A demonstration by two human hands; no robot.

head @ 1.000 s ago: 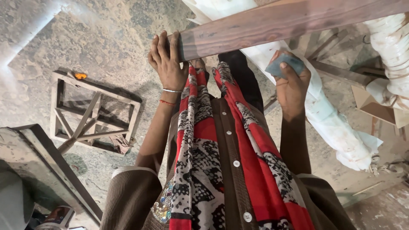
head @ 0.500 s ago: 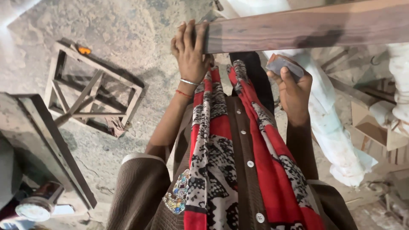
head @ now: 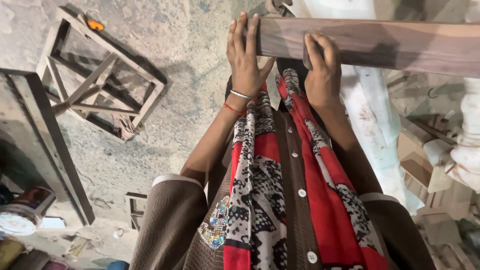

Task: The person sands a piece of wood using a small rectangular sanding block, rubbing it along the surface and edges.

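A long dark brown wooden plank [head: 380, 46] runs across the top of the view. My left hand [head: 245, 57], with a thin bangle and a red thread at the wrist, grips the plank's left end, fingers on top and thumb underneath. My right hand [head: 322, 67] presses on the plank just to the right of it. A small dark sanding pad [head: 306, 59] shows under its fingers, mostly hidden. A red, black and white scarf [head: 260, 165] hangs down my front between my arms.
A wooden frame [head: 100, 85] lies on the grey stone floor [head: 185, 45] at the left, with a dark board [head: 45, 145] beside it. A paint tin [head: 22, 217] sits at the lower left. White-painted turned wood pieces [head: 465, 150] and offcuts lie at the right.
My right hand has come up from beside the plank and now rests on it with the pad. My left hand has stayed on the plank's end. The view has shifted.
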